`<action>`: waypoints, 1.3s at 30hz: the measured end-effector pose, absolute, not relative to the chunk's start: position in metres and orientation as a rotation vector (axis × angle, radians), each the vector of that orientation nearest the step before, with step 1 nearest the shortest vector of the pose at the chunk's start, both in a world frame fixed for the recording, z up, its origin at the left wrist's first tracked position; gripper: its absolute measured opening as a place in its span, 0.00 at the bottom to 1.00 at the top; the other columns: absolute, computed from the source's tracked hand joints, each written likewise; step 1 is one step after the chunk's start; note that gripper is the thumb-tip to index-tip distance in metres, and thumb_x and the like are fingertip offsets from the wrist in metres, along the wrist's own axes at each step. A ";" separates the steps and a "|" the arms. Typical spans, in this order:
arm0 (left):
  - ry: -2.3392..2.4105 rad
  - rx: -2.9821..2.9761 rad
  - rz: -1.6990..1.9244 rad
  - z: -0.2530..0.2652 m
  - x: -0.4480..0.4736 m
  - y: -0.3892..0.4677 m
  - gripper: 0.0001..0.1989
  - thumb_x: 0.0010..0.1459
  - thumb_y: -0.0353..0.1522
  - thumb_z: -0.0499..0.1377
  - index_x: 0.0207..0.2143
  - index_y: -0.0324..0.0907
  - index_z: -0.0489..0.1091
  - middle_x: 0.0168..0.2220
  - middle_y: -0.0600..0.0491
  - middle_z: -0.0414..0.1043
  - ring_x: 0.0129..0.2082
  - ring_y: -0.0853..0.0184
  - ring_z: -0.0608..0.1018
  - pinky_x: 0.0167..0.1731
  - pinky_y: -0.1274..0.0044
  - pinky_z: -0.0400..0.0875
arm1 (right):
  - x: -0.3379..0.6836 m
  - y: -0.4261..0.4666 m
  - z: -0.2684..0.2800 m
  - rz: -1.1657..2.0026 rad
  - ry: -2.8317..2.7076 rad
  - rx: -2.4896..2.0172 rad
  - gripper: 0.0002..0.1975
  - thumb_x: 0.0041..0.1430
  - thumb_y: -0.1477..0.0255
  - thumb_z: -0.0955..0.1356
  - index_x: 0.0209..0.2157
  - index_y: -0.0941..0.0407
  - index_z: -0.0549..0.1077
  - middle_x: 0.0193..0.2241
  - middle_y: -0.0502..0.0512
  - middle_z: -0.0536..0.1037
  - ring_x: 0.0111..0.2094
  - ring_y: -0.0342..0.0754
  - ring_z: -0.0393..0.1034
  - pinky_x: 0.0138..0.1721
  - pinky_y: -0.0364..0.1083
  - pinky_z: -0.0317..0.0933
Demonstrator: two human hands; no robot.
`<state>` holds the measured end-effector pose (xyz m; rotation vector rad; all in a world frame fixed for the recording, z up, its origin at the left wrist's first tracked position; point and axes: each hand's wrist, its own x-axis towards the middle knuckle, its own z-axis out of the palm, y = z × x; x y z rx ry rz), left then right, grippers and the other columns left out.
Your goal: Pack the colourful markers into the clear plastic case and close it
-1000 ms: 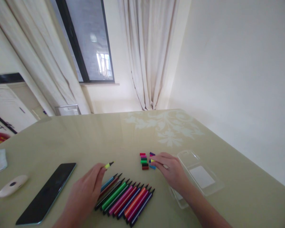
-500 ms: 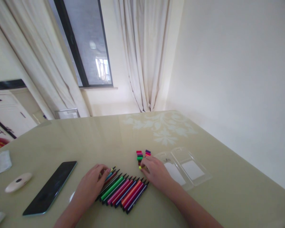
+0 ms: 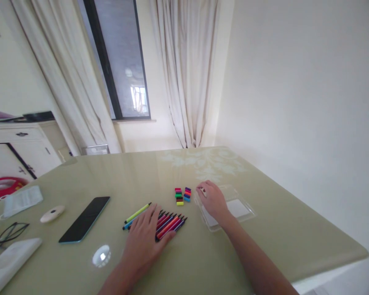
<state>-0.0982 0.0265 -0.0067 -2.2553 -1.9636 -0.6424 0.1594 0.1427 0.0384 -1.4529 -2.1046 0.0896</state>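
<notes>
My left hand point(image 3: 146, 233) lies spread over a row of felt-tip pens point(image 3: 171, 225), covering part of several of them. The pens lie side by side, uncapped, with their dark tips pointing away from me. A yellow-green pen point(image 3: 137, 213) lies at the row's left end, its tip just beyond my fingers. Small coloured pen caps point(image 3: 178, 196) lie in two short columns beyond the pens. My right hand point(image 3: 212, 197) is at the far left part of a clear plastic case point(image 3: 213, 226), fingers curled at its edge. The fingertips are partly hidden.
To the left are a black-screened phone point(image 3: 85, 220), a white oval object point(image 3: 52, 214), a face mask point(image 3: 23, 200), glasses point(image 3: 10, 234) and a white block-like object point(image 3: 14, 262). A shiny round disc point(image 3: 101, 256) is near my left forearm. A wall point(image 3: 301, 102) borders the table's right side.
My right hand has left the yellow cap and moved right to the plastic case. My left hand has gone from pinching at the yellow-green pen to lying across the pens. The view has shifted left.
</notes>
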 end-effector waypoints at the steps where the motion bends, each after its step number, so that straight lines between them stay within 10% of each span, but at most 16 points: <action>1: -1.919 -2.270 -0.630 -0.010 -0.092 0.024 0.39 0.59 0.56 0.54 0.64 0.42 0.63 0.65 0.42 0.63 0.64 0.50 0.65 0.63 0.59 0.57 | 0.167 0.140 0.038 0.059 -2.112 -1.495 0.08 0.68 0.72 0.64 0.41 0.56 0.75 0.40 0.56 0.77 0.44 0.50 0.70 0.47 0.46 0.58; 12: -1.944 -2.145 -0.589 -0.016 -0.076 0.016 0.36 0.63 0.54 0.50 0.64 0.40 0.65 0.67 0.40 0.59 0.68 0.49 0.60 0.67 0.54 0.43 | 0.236 0.097 0.013 -0.194 -2.032 -1.791 0.11 0.67 0.69 0.65 0.46 0.56 0.75 0.56 0.66 0.72 0.56 0.57 0.66 0.53 0.53 0.60; 22: -2.259 -1.967 -0.402 -0.013 -0.072 0.020 0.46 0.57 0.62 0.46 0.69 0.45 0.56 0.72 0.44 0.47 0.71 0.42 0.49 0.64 0.44 0.30 | 0.232 0.093 0.003 -0.156 -2.151 -1.937 0.14 0.68 0.64 0.62 0.42 0.58 0.76 0.47 0.65 0.77 0.50 0.56 0.71 0.50 0.50 0.62; 39: -2.218 -2.120 -0.416 -0.017 -0.099 0.041 0.44 0.57 0.63 0.46 0.68 0.51 0.56 0.71 0.43 0.51 0.70 0.40 0.50 0.62 0.41 0.35 | 0.199 0.089 0.023 -0.276 -2.080 -1.841 0.11 0.68 0.70 0.63 0.45 0.56 0.76 0.46 0.63 0.77 0.49 0.57 0.69 0.47 0.50 0.58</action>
